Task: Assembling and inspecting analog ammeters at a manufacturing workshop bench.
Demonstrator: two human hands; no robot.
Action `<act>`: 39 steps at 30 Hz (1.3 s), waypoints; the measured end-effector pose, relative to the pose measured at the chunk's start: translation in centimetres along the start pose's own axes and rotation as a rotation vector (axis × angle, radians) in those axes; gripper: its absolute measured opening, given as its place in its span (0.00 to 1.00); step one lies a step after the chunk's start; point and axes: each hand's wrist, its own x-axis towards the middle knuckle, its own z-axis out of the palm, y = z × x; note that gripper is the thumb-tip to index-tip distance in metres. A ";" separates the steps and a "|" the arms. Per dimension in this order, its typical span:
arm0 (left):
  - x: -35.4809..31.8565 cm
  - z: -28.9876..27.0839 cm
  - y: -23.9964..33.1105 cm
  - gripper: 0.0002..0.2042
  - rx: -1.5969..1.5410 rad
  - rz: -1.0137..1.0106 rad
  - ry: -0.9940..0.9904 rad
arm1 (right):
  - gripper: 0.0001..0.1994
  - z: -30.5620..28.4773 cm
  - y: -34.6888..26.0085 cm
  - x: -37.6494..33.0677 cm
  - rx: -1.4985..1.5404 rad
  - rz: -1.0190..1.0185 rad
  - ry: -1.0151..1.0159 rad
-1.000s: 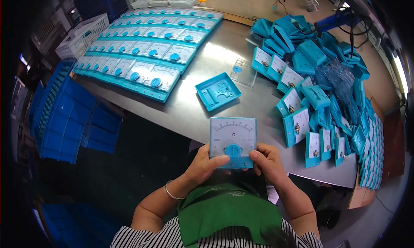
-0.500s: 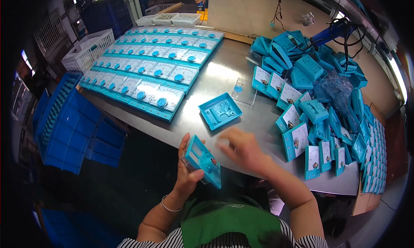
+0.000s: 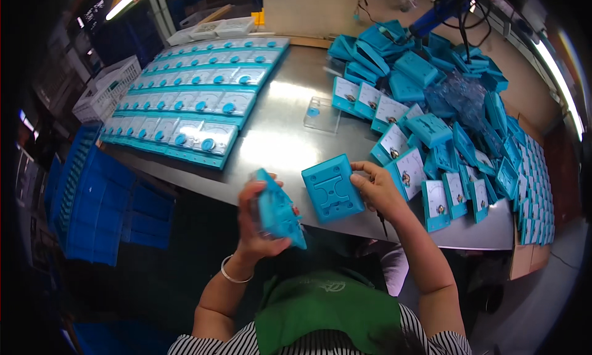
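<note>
My left hand [image 3: 250,228] grips a teal meter housing [image 3: 275,210] tilted on edge above the table's front edge. A small reddish part shows on its open side; motion blurs its details. My right hand [image 3: 383,191] pinches the right edge of a square teal back cover [image 3: 333,189], thumb on top. The cover's outer side, with a moulded recess and corner holes, faces up. The two teal pieces are close together but apart. Beyond them on the steel table lies a clear plastic cover [image 3: 322,115] with a blue knob.
Rows of meters with clear fronts and blue knobs [image 3: 185,102] fill the table's left. Teal housings and white-faced meters [image 3: 407,170] are piled at the right, below a blue power tool [image 3: 435,16]. Blue crates [image 3: 108,201] stand at left; white trays [image 3: 234,27] sit at the back.
My right hand has taken the teal back cover off the table and turned it outer side up. My left hand still holds the meter housing, now tilted differently. The view has shifted.
</note>
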 end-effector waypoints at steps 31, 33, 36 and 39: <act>-3.8 4.7 -0.1 0.49 -0.433 -0.314 0.017 | 0.41 6.0 1.9 -8.9 -0.396 -0.449 -0.062; -3.9 4.8 -0.1 0.49 -0.445 -0.328 0.018 | 0.41 6.2 2.0 -8.8 -0.403 -0.527 -0.037; -4.2 4.9 -0.5 0.48 -0.479 -0.376 0.028 | 0.41 6.8 3.2 -8.7 -0.407 -0.594 0.035; -4.3 4.6 -0.3 0.47 -0.469 -0.407 0.016 | 0.41 7.1 3.7 -8.6 -0.359 -0.613 0.024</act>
